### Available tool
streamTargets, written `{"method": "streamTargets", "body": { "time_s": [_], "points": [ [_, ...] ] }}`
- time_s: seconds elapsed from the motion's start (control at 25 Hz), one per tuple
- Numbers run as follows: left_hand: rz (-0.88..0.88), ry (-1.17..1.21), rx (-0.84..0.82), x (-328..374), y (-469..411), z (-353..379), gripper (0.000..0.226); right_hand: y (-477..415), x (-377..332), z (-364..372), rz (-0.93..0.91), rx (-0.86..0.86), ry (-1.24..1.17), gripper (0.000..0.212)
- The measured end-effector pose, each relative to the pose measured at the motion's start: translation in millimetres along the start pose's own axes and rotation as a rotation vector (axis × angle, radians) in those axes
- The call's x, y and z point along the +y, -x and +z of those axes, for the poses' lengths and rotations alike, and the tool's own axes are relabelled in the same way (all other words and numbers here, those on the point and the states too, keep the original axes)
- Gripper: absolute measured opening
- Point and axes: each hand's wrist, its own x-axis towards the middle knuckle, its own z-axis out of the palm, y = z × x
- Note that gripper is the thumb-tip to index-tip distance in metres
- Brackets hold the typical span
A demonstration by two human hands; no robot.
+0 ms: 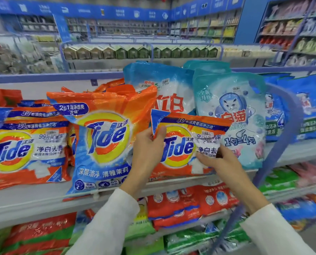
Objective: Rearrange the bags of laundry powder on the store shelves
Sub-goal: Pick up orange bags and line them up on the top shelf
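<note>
Both my hands hold a small orange Tide bag point(184, 142) upright in front of the top shelf point(33, 197). My left hand point(147, 150) grips its left edge with the thumb on the front. My right hand point(218, 159) pinches its lower right part. Left of it stands a large orange and blue Tide bag point(105, 137), leaning forward. Further left lies a stack of small Tide bags point(28, 146). Behind the held bag stand a blue and white bag with red characters point(164, 89) and a pale blue bag with a cat point(232, 111).
A curved blue shelf bracket point(290, 126) rises at the right, with blue bags point(304, 109) beyond it. Lower shelves hold red bags point(190, 201) and green bags point(280, 179). A row of green boxes point(138, 52) stands on the shelf behind. More store shelving fills the background.
</note>
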Motion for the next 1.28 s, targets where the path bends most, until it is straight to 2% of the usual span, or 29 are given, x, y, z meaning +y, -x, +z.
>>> {"method": "streamTargets", "body": {
  "time_s": [0.08, 0.16, 0.2, 0.32, 0.4, 0.44, 0.52, 0.6, 0.64, 0.72, 0.76, 0.84, 0.96, 1.04, 1.16, 1.28],
  "points": [
    [0.007, 0.110, 0.003, 11.0, 8.7, -3.5, 0.024, 1.1, -6.4, -2.3, -0.021, -0.055, -0.107, 0.042],
    [0.048, 0.177, 0.006, 25.5, 19.8, -9.7, 0.021, 3.0, -13.0, 1.3, -0.028, -0.077, -0.267, 0.067],
    [0.048, 0.208, 0.008, 30.8, 23.9, -14.0, 0.019, 3.9, -17.7, 4.3, -0.029, -0.084, -0.350, 0.070],
    [-0.115, 0.316, -0.008, 44.2, 36.4, -33.9, 0.023, 11.4, -38.5, 18.2, -0.064, -0.090, -0.474, 0.047],
    [-0.224, 0.369, -0.123, 47.1, 45.2, -54.2, 0.031, 17.5, -49.6, 32.2, -0.045, -0.089, -0.482, 0.030],
    [-0.236, 0.310, -0.182, 44.4, 48.9, -66.0, 0.039, 20.4, -52.7, 40.3, -0.020, -0.103, -0.505, 0.026],
    [-0.183, -0.001, -0.289, 34.5, 57.8, -91.8, 0.069, 23.5, -54.4, 60.1, 0.077, -0.138, -0.514, 0.026],
    [-0.215, -0.305, -0.277, 26.5, 64.9, -114.8, 0.103, 23.3, -56.8, 82.7, 0.151, -0.169, -0.489, 0.035],
    [-0.233, -0.302, -0.232, 21.4, 64.5, -127.1, 0.106, 22.9, -58.7, 93.5, 0.167, -0.202, -0.501, 0.043],
    [-0.242, -0.137, -0.158, 14.7, 66.9, -152.4, 0.078, 22.3, -64.6, 118.1, 0.203, -0.303, -0.531, 0.061],
    [-0.245, -0.060, -0.128, 11.4, 67.6, -164.3, 0.065, 22.3, -66.7, 129.4, 0.206, -0.356, -0.539, 0.061],
    [-0.248, 0.011, -0.071, 5.4, 71.1, -189.5, 0.059, 25.5, -68.0, 154.2, 0.148, -0.462, -0.502, 0.056],
    [-0.261, 0.083, 0.023, -9.3, 72.5, -236.7, 0.046, 32.6, -70.8, 203.1, 0.086, -0.614, -0.356, 0.092],
    [-0.255, 0.101, 0.078, -18.6, 69.4, -271.8, 0.037, 36.4, -78.3, 239.3, 0.064, -0.625, -0.335, 0.081],
    [-0.238, 0.177, 0.158, -30.1, 55.9, -323.7, 0.041, 40.7, -100.1, 298.7, 0.033, -0.582, -0.350, 0.052],
    [-0.226, 0.165, 0.250, -42.6, 34.7, -364.7, 0.026, 30.0, -102.4, 354.5, 0.067, -0.453, -0.359, 0.045]
  ]
}}
